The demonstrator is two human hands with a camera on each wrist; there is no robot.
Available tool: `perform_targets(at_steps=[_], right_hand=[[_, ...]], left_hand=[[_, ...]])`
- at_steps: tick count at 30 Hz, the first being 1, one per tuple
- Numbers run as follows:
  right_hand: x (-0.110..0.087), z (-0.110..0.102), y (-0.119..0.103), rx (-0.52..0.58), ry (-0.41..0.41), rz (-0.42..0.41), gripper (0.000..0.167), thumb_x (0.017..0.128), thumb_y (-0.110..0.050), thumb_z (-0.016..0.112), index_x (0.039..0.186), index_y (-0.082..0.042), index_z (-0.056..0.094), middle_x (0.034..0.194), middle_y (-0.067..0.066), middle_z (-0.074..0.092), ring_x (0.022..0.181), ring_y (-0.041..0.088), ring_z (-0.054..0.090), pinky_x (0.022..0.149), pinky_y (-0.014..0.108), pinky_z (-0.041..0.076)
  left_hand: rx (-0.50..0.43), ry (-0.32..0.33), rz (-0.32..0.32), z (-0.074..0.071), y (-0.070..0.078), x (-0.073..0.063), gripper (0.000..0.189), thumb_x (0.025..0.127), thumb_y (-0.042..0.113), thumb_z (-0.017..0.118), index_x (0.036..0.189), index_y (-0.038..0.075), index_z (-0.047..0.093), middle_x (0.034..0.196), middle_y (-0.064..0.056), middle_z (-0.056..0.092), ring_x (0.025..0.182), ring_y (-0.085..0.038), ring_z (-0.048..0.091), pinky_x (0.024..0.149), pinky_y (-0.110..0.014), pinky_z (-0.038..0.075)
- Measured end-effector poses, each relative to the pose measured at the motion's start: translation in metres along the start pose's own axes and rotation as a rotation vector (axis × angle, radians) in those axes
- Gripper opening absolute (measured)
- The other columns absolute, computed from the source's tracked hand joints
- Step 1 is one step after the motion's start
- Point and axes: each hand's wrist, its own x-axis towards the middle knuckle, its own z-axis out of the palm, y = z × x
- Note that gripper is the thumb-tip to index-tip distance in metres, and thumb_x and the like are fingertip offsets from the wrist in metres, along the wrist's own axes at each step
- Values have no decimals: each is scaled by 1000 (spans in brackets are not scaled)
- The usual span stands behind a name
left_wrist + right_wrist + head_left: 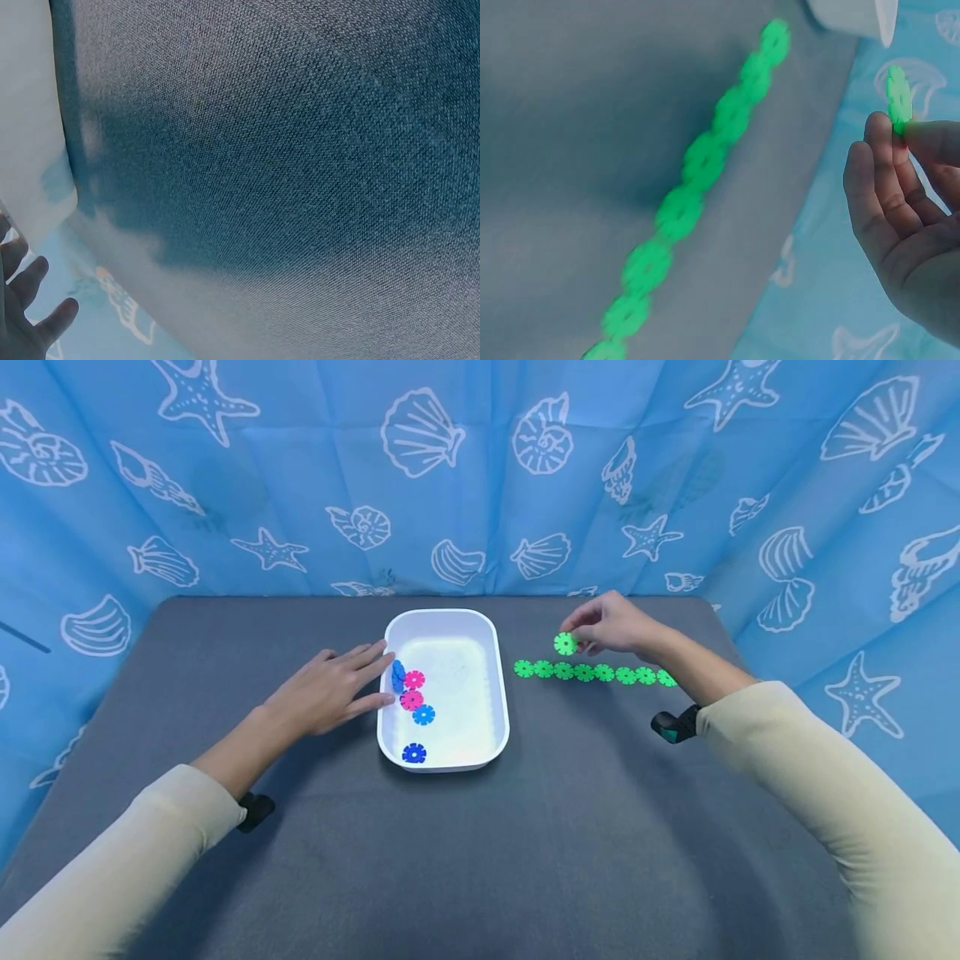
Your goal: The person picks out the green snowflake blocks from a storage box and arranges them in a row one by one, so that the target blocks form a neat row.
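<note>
Between thumb and fingertips my right hand (pixel 611 625) pinches a green notched disc (pixel 565 644), held above a row of green discs (pixel 584 672). In the right wrist view the pinched disc (pixel 898 100) shows nearly edge-on over the fingers. The row (pixel 703 162) runs edge to edge across the grey table. My left hand (pixel 333 687) lies at the left rim of a white tray (pixel 480 739), fingers spread, fingertips over the rim. Inside the tray, along its left side, are pink discs (pixel 412 700), a light blue disc (pixel 423 715), a dark blue disc (pixel 414 753) and other blue ones partly behind the fingers.
A grey cloth-covered table (pixel 450 860) carries the tray and the row. Behind it hangs a blue curtain (pixel 480 485) with white shell and starfish prints. Each wrist wears a black camera mount, such as the right one (pixel 675 725).
</note>
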Motion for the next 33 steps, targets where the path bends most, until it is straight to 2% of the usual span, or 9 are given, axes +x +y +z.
perform_targets(at_steps=[7,13,17,23,33], right_hand=[[-16,-21,46,16,34,62,28,101,-5,54,123,9,64,107,19,69,83,16,69,82,40,58],[-30,-35,90,43,69,103,34,103,-10,53,129,12,58,111,19,69,84,14,69,79,35,58],[-38,-42,115,51,100,130,36,104,-9,53,129,15,56,107,15,71,82,13,68,78,34,58],[-52,-48,139,72,164,158,37,103,-8,52,130,19,53,95,5,72,78,10,67,76,33,58],[-74,-61,175,71,235,221,39,103,-6,50,131,22,48,88,0,72,75,4,66,70,30,59]], left_hand=[[-2,0,8,0,-1,-2,77,98,59,50,157,12,32,161,-15,28,146,-36,30,108,-65,33],[-6,-4,4,0,0,-3,77,98,58,50,156,12,32,161,-15,28,146,-36,30,107,-65,33],[0,3,5,0,1,-2,76,98,58,51,157,13,32,161,-15,28,146,-35,31,107,-64,34],[-2,0,-1,0,1,-3,76,98,57,51,157,13,31,162,-15,27,146,-35,31,108,-64,33],[2,0,-1,0,0,-1,76,99,57,50,157,13,30,162,-15,27,146,-35,31,108,-64,33]])
